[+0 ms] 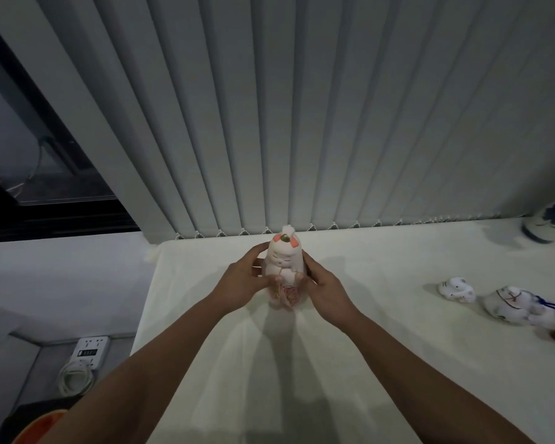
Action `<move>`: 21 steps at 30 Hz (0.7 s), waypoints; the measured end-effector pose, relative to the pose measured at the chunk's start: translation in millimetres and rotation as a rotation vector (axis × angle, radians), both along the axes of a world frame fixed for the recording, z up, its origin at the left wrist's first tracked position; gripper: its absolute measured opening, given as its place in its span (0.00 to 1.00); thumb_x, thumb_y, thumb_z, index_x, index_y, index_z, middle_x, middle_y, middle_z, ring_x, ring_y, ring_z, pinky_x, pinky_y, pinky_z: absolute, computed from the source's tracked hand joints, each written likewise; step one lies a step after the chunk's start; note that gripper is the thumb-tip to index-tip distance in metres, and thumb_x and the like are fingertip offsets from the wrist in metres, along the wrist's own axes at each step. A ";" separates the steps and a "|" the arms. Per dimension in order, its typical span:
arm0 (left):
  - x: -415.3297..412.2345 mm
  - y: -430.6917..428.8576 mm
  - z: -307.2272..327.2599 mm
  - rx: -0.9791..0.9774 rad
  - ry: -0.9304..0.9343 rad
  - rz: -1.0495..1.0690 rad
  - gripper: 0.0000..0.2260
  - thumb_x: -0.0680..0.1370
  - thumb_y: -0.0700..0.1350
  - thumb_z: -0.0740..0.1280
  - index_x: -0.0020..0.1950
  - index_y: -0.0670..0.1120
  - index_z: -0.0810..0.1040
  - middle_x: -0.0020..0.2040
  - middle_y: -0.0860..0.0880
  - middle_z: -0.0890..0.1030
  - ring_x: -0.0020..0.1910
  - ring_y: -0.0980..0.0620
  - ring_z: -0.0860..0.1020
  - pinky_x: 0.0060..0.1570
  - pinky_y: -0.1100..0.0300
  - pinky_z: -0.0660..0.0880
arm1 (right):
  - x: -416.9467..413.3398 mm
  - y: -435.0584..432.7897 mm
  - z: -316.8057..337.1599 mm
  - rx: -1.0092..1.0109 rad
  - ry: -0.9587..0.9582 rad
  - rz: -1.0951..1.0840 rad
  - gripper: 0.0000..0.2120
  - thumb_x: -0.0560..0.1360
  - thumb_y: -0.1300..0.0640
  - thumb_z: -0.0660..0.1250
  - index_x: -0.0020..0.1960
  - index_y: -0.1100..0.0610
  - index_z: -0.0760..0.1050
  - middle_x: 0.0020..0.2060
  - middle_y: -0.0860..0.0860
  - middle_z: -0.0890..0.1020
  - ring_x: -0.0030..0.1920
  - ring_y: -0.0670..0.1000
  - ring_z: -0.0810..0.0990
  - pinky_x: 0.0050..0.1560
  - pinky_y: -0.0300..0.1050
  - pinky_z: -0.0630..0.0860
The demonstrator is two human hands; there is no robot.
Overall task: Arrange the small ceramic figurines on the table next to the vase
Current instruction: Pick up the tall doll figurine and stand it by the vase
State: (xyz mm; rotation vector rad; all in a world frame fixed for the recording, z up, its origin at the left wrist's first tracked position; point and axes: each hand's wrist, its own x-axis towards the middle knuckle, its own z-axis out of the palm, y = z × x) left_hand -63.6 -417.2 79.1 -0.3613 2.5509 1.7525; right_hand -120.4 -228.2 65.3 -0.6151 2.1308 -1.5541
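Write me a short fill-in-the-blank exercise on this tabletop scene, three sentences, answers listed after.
1. The pink and white figurine is held between ______ hands.
2. The blue and white vase stands at the table's far ______ corner.
3. The two small white figurines lie on the tablecloth to the ______ of the right hand.

Answers: both; right; right

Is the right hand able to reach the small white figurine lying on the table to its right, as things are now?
Probably not at once: the right hand and left hand both hold the pink figurine. The bare table toward the small white figurine looks unobstructed.
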 end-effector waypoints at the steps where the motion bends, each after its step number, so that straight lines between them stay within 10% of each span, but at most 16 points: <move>1: 0.3 4.2 1.1 -0.009 0.005 0.012 0.28 0.67 0.49 0.77 0.63 0.63 0.70 0.52 0.52 0.83 0.49 0.54 0.82 0.53 0.55 0.78 | 0.0 4.7 0.9 -0.015 -0.017 -0.002 0.20 0.80 0.47 0.60 0.71 0.38 0.65 0.64 0.40 0.77 0.64 0.41 0.75 0.63 0.40 0.73; 10: -11.9 62.1 16.6 0.043 0.047 -0.044 0.26 0.68 0.52 0.76 0.64 0.62 0.71 0.55 0.53 0.82 0.54 0.55 0.80 0.58 0.52 0.76 | -4.3 60.9 22.6 -0.126 -0.015 -0.111 0.17 0.81 0.53 0.60 0.68 0.44 0.71 0.62 0.42 0.80 0.62 0.42 0.77 0.63 0.44 0.74; 16: -32.3 116.4 30.2 0.059 0.073 -0.116 0.29 0.72 0.46 0.73 0.67 0.64 0.66 0.61 0.60 0.78 0.56 0.65 0.78 0.49 0.75 0.73 | -23.0 107.9 35.4 -0.114 0.000 -0.128 0.17 0.82 0.54 0.57 0.69 0.44 0.69 0.61 0.39 0.78 0.59 0.33 0.76 0.54 0.26 0.72; 21: -52.7 164.0 27.6 0.030 0.106 -0.034 0.29 0.71 0.44 0.73 0.66 0.64 0.67 0.59 0.59 0.79 0.53 0.69 0.77 0.51 0.73 0.74 | -53.0 149.8 37.4 -0.044 -0.015 -0.069 0.18 0.83 0.52 0.54 0.72 0.41 0.64 0.67 0.41 0.75 0.66 0.41 0.73 0.64 0.40 0.70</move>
